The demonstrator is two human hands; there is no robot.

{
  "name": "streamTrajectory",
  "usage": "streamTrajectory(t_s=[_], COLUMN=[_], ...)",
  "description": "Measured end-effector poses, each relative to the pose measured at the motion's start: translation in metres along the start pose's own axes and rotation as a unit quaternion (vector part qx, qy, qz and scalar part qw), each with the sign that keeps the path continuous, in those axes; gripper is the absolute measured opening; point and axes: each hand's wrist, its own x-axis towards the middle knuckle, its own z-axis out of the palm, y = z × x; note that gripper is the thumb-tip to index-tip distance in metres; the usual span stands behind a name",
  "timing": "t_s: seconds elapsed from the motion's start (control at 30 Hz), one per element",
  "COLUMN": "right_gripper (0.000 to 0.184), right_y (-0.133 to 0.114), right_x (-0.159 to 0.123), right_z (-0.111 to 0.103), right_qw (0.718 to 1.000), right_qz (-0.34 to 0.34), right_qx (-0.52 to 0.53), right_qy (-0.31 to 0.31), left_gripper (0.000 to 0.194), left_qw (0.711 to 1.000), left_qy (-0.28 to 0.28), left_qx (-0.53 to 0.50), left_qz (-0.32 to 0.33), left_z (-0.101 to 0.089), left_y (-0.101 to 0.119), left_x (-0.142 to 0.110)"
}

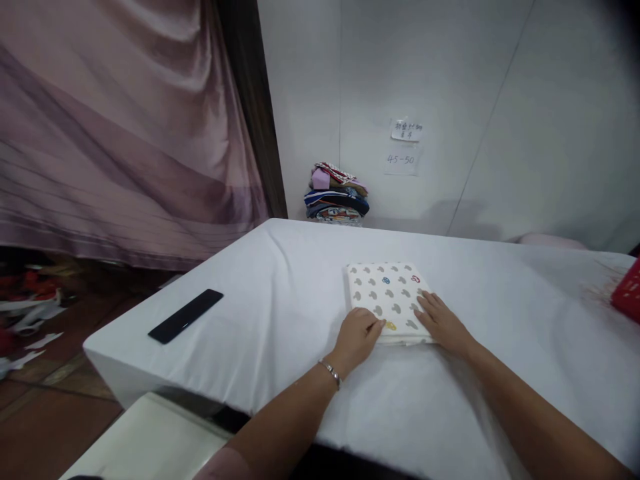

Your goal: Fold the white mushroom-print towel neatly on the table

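Note:
A folded white cloth (387, 297) lies on the table as a thick, nearly square bundle, printed with grey mushroom-like shapes and a few blue, red and yellow ones. My left hand (357, 333) is at its near left corner, the fingers curled against the edge and the thumb on top; their tips are partly hidden. On the right side, my right hand (444, 325) rests flat with fingers stretched over the cloth's edge. Loose layers show along the near edge of the bundle.
A white-covered table (300, 280) bears a flat black object (186, 316) at left and a red basket-like object (627, 293) at far right. Behind it stands a stack of folded fabrics (337, 197). A pink curtain (125, 133) hangs at left; a white stool (145, 440) stands in front.

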Motion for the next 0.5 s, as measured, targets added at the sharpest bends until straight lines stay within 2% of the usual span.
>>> streamTrajectory(t_s=[0.13,0.2,0.27,0.4,0.5], right_gripper=[0.043,0.040,0.041,0.050,0.052], right_y=[0.002,0.005,0.008,0.009,0.004], right_x=[0.002,0.010,0.021,0.042,0.048], right_z=[-0.006,-0.013,-0.020,-0.028,-0.028], right_qw=[0.996,0.990,0.981,0.960,0.959], right_qz=[0.070,0.116,0.170,0.266,0.266], right_qx=[0.058,0.083,0.091,0.082,0.090], right_qy=[-0.020,-0.017,-0.010,-0.032,-0.050], left_gripper=[0.015,0.027,0.035,0.043,0.046], left_qw=[0.981,0.959,0.937,0.926,0.914], left_qy=[0.088,0.067,0.029,0.011,0.002], left_qx=[-0.026,-0.052,-0.079,-0.102,-0.147], left_qz=[-0.168,-0.269,-0.339,-0.364,-0.378], left_z=[-0.007,-0.009,-0.009,-0.002,0.002], left_y=[-0.021,-0.033,-0.042,-0.048,-0.049], left_x=[0.025,0.037,0.046,0.056,0.060])
